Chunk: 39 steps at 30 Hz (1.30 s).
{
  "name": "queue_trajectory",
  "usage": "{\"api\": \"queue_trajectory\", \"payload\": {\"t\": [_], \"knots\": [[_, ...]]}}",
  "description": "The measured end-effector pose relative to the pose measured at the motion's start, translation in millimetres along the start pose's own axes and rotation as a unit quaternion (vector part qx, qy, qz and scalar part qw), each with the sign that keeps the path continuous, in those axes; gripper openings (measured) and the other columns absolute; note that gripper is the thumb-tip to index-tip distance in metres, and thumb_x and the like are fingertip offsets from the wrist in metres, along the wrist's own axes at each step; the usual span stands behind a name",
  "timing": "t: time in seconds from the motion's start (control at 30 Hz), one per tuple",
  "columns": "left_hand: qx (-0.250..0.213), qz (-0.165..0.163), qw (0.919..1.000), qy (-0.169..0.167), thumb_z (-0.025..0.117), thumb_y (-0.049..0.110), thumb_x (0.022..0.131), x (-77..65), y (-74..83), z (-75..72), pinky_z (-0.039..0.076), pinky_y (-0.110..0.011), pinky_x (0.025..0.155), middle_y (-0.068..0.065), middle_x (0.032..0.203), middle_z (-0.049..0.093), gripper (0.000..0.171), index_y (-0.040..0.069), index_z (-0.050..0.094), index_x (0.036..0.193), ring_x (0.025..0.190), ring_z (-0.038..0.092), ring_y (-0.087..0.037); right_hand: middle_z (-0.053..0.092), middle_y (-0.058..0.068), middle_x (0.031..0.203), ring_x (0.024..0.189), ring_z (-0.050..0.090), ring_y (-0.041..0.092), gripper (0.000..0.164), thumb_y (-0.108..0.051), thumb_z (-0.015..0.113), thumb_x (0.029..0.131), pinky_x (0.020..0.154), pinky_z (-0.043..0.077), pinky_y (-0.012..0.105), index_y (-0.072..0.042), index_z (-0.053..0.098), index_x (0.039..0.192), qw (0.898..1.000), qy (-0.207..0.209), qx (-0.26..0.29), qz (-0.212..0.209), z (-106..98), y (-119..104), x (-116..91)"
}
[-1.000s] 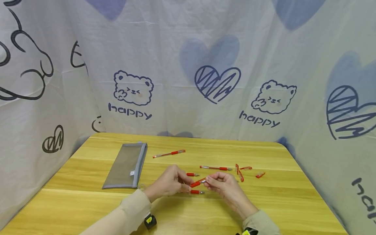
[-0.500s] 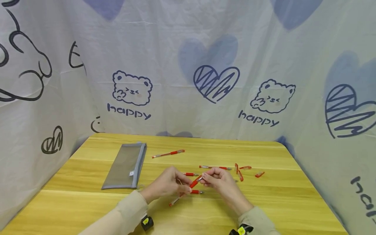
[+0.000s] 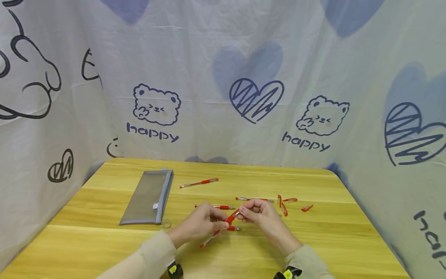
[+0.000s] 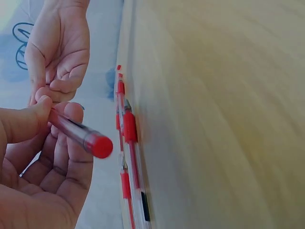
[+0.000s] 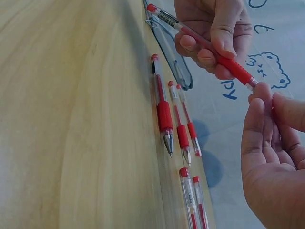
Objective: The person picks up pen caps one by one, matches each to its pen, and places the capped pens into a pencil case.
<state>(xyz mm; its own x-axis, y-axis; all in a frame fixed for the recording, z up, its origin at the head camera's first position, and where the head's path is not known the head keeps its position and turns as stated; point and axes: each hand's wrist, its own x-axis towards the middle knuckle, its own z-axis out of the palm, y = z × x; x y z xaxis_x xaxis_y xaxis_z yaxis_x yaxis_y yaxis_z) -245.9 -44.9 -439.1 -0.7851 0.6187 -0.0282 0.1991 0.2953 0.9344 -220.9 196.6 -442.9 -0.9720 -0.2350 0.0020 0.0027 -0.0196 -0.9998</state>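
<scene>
In the head view my left hand point(image 3: 200, 224) grips the barrel of a red gel pen point(image 3: 208, 241), which slants with its capless rear end toward me. The thumb and fingertips of my right hand point(image 3: 266, 221) pinch the front end, covering the tip. The right wrist view shows the pen's red rubber grip point(image 5: 233, 69) between the two hands, with a bit of silver cone at the right fingertips. Beneath the hands lies another red pen point(image 3: 234, 228), and just behind them one more pen point(image 3: 223, 207), both uncapped. The left wrist view has the held pen's red end plug point(image 4: 101, 146) facing the camera.
A grey mesh zip pouch point(image 3: 146, 197) lies on the left of the wooden table point(image 3: 104, 252). Further pens lie at the back, one pen point(image 3: 199, 183) near the pouch and one pen point(image 3: 254, 199) farther right. Several red pen caps point(image 3: 285, 209) are scattered at the right.
The held pen has turned to a steeper slant, and its rear end now shows below my left hand. My right fingers have shifted slightly left along with its front end.
</scene>
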Motion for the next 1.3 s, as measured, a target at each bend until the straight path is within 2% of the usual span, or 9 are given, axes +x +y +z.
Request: {"api": "queue_trajectory", "payload": {"t": [0.1, 0.33, 0.6, 0.77, 1.03, 1.3], "knots": [[-0.019, -0.014, 0.9997, 0.010, 0.074, 0.010, 0.101, 0.2, 0.5, 1.7, 0.055, -0.026, 0.060, -0.020, 0.092, 0.079, 0.022, -0.004, 0.079, 0.116, 0.067, 0.068, -0.015, 0.078, -0.002, 0.091, 0.088, 0.076, 0.010, 0.007, -0.007, 0.069, 0.105, 0.086, 0.064, 0.028, -0.005, 0.068, 0.098, 1.000, -0.003, 0.004, -0.003, -1, 0, 0], [-0.046, -0.021, 0.9987, 0.012, 0.076, 0.008, 0.099, 0.2, -0.8, 2.8, 0.059, -0.027, 0.064, -0.020, 0.097, 0.080, 0.019, -0.005, 0.080, 0.113, 0.068, 0.071, -0.015, 0.078, -0.001, 0.093, 0.089, 0.076, 0.011, 0.007, -0.008, 0.070, 0.104, 0.089, 0.064, 0.031, -0.005, 0.067, 0.100, 1.000, -0.012, 0.006, -0.005, -1, 2, -2], [-0.054, -0.010, 0.9984, -0.014, 0.076, 0.009, 0.099, -1.4, 1.5, -1.4, 0.056, -0.026, 0.064, -0.025, 0.091, 0.079, 0.017, -0.004, 0.082, 0.107, 0.065, 0.068, -0.013, 0.078, -0.002, 0.095, 0.090, 0.075, 0.009, 0.007, -0.012, 0.068, 0.106, 0.088, 0.063, 0.028, -0.009, 0.066, 0.100, 0.999, -0.029, 0.026, 0.004, -1, 3, -4], [-0.004, -0.002, 0.9999, -0.016, 0.078, 0.013, 0.098, 3.8, 5.6, -6.8, 0.049, -0.026, 0.060, -0.024, 0.084, 0.078, 0.016, -0.001, 0.083, 0.105, 0.061, 0.063, -0.012, 0.079, -0.002, 0.094, 0.089, 0.076, 0.009, 0.008, -0.014, 0.068, 0.107, 0.088, 0.064, 0.029, -0.007, 0.067, 0.103, 1.000, -0.010, 0.017, 0.019, -2, -2, -3], [0.058, 0.001, 0.9982, 0.017, 0.082, 0.010, 0.094, 11.8, 8.5, -11.5, 0.050, -0.025, 0.057, -0.001, 0.086, 0.078, 0.006, 0.007, 0.082, 0.100, 0.061, 0.060, -0.011, 0.081, 0.003, 0.097, 0.088, 0.077, 0.010, 0.016, -0.014, 0.068, 0.106, 0.086, 0.064, 0.030, 0.001, 0.069, 0.113, 0.999, 0.026, -0.008, 0.040, -3, -5, 1], [0.102, 0.013, 0.9944, 0.024, 0.085, 0.012, 0.092, 15.3, 1.6, -21.5, 0.049, -0.027, 0.060, 0.003, 0.087, 0.079, 0.004, 0.013, 0.083, 0.096, 0.068, 0.059, -0.012, 0.079, -0.001, 0.099, 0.091, 0.077, 0.010, 0.024, -0.021, 0.067, 0.108, 0.085, 0.063, 0.029, 0.000, 0.067, 0.119, 0.999, 0.012, -0.012, 0.052, -5, -1, 3]]}}
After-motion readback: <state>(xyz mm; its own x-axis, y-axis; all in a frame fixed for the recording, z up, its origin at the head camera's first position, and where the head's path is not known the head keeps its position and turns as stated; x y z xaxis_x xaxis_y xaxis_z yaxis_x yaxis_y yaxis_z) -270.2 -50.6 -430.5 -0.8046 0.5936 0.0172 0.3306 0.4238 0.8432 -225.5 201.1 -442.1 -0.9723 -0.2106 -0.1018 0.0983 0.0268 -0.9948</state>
